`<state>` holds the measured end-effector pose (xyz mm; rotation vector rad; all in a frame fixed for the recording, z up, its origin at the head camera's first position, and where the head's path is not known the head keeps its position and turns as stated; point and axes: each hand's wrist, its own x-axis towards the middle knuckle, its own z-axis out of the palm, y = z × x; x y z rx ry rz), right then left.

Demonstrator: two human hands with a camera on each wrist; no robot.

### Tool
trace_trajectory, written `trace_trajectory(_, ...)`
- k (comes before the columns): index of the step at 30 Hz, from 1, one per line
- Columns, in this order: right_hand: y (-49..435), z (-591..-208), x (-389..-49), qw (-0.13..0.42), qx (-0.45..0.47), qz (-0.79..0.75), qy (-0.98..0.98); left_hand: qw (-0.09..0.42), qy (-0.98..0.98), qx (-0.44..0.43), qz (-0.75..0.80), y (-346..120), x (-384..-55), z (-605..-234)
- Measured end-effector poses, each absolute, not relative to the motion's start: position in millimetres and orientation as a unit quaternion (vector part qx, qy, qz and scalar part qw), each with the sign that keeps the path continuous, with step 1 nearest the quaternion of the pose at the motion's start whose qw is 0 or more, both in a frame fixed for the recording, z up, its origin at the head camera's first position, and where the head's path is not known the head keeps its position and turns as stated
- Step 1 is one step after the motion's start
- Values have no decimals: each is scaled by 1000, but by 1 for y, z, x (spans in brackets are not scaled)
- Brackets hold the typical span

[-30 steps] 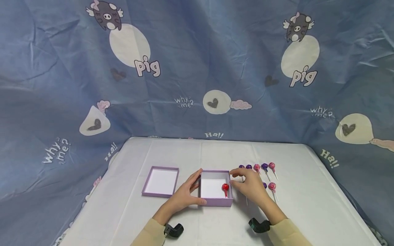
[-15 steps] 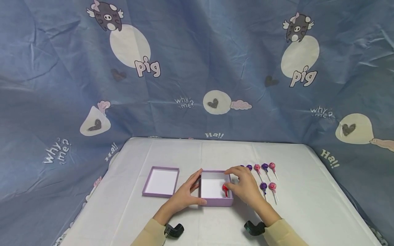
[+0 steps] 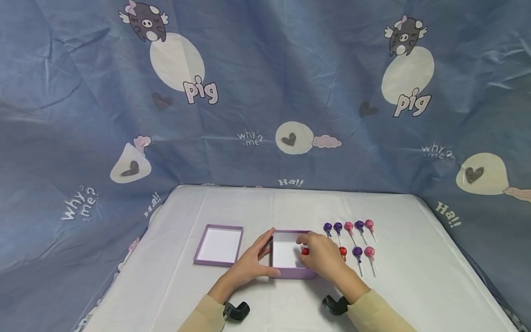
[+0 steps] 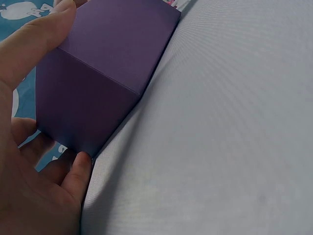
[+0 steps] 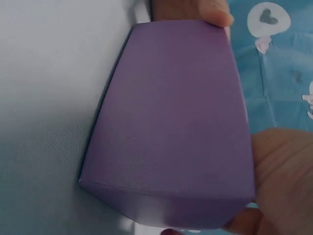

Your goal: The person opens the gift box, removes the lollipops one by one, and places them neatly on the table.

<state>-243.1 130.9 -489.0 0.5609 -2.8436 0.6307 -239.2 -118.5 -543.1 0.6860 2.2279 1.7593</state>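
Observation:
A purple box [image 3: 293, 274] with a white inside stands without its lid in the head view. My left hand [image 3: 250, 261] grips its left side, thumb on the front wall, as the left wrist view also shows. Over the box's right wall, my right hand [image 3: 322, 255] reaches inside with thumb and index finger apart. Close by those fingers lies a red lollipop [image 3: 305, 251], its lower part hidden by the thumb. In the right wrist view, the box [image 5: 171, 117] covers most of the right hand's fingers.
Left of the box lies the purple lid [image 3: 218, 245], white inside up. Purple lollipops [image 3: 357, 251], pink lollipops [image 3: 369, 251] and another red lollipop [image 3: 343, 251] lie in two rows at the right. A white cloth [image 3: 415, 276] covers the table; a blue printed curtain [image 3: 232, 170] hangs behind.
My right hand has moved left from beside the box to over its inside, now partly covering the red lollipop. The left hand has kept its hold on the box.

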Motion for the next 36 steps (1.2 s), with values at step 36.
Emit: trace_trajectory(36, 127, -491, -246, 53, 233, 230, -943, 98, 757, 249, 596, -117, -237, -542)
